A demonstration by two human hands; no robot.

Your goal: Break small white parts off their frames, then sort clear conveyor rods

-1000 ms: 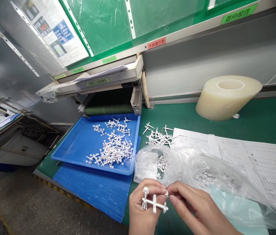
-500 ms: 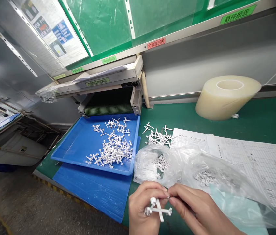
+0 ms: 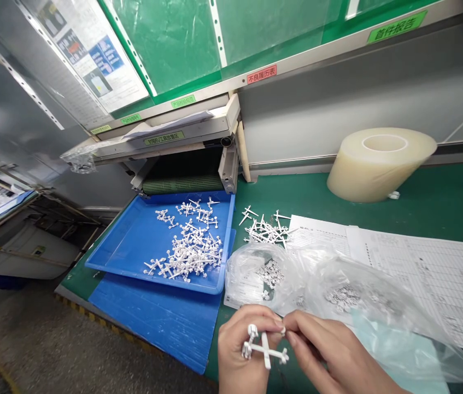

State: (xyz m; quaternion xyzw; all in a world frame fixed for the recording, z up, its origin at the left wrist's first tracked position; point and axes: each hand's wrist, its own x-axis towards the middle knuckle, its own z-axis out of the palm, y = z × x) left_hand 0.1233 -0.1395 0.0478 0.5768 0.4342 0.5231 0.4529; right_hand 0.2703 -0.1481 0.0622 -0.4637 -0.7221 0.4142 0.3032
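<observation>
Between left hand (image 3: 233,347) and right hand (image 3: 323,342), a white nub (image 3: 283,331) sits half-hidden.

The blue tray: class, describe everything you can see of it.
The blue tray is shallow and rectangular, with a raised rim and a slightly glossy, plastic-looking surface. It lies open side up on the green tabletop, partly over a flat blue sheet, its far edge close to a dark ribbed belt. Small white parts lie loose in it, mostly heaped toward its right side. Whether it touches the belt cannot be told.
</observation>
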